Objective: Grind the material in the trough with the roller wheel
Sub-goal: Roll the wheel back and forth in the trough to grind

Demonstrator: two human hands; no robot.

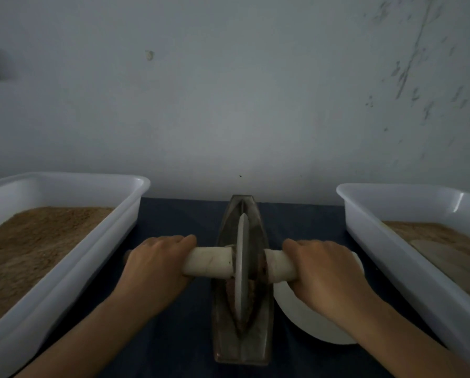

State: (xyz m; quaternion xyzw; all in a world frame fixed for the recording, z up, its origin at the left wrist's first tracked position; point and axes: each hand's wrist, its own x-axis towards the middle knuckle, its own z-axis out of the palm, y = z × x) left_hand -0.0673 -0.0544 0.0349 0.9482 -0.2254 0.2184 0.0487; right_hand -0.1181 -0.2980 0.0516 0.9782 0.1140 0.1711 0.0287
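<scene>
A dark, boat-shaped metal trough point(223, 334) lies lengthwise on the table, pointing away from me. A thin metal roller wheel point(241, 266) stands upright in its groove, about mid-length. Brown ground material point(253, 289) lies in the groove beside the wheel. A pale axle handle point(212, 261) runs through the wheel to both sides. My left hand point(157, 264) grips the left end of the handle, and my right hand point(321, 268) grips the right end. Both wrists angle in from the bottom corners.
A white plastic tub point(97, 241) of brown powder stands on the left, and a second white tub point(386, 241) of powder on the right. A white plate point(302, 317) lies under my right hand beside the trough. A pale wall rises behind the dark blue tabletop point(184, 219).
</scene>
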